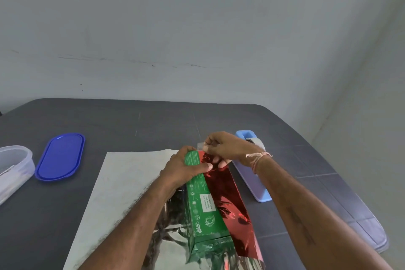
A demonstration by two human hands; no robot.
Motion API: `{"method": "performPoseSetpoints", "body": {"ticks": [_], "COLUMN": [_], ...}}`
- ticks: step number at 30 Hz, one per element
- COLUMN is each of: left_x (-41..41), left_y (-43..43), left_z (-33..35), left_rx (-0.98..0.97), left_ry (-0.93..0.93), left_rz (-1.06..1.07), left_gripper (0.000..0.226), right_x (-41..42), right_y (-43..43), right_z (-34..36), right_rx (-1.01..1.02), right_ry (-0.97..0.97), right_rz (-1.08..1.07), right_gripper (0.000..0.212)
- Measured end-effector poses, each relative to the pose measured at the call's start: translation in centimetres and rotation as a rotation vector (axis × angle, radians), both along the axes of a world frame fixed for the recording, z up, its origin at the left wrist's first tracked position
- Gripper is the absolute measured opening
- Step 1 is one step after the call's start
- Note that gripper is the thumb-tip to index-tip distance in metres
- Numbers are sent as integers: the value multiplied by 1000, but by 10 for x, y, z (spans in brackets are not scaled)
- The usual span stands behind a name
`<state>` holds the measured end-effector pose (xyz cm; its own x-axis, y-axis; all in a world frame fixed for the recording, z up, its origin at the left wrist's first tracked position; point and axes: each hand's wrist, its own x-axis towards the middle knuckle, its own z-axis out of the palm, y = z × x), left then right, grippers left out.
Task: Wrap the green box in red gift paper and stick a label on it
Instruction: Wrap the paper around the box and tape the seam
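Observation:
A long green box [205, 210] lies lengthwise on a sheet of red gift paper whose silver underside [122, 186] faces up. The paper's red edge [232, 199] is folded up over the box's right side. My left hand [186, 169] grips the far end of the box, thumb pressing the red edge onto the top. My right hand [223, 147] pinches a small piece of clear tape [200, 146] just above the far end of the box. No label is in view.
A light-blue tape dispenser [252, 173] stands on the dark table [131, 123] right of the box, under my right wrist. A blue oval lid [60, 156] and a clear plastic container [13, 166] lie at the left. A grey wall rises behind the table.

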<state>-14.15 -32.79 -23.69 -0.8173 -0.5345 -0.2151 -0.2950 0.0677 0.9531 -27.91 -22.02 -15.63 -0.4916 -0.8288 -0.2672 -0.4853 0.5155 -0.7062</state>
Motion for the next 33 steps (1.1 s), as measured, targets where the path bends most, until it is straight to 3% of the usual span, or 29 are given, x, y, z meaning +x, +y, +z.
{"method": "performPoseSetpoints", "body": {"ticks": [9, 14, 28, 33], "left_x": [-2, -4, -11, -8], "left_y": [-2, -4, -9, -6], "left_z": [-3, -6, -23, -18], "left_rx": [-25, -34, -78, -76], "left_ry": [-19, -30, -34, -21], "left_rz": [-4, 2, 13, 9], "left_gripper": [74, 85, 94, 76], "right_x": [6, 9, 17, 13], "right_y": [-10, -14, -27, -30], "right_z": [6, 4, -3, -2], "right_rx": [118, 156, 237, 283], "right_ry": [81, 154, 587, 669], "right_rz": [36, 38, 48, 45], "right_gripper": [22, 20, 33, 37]}}
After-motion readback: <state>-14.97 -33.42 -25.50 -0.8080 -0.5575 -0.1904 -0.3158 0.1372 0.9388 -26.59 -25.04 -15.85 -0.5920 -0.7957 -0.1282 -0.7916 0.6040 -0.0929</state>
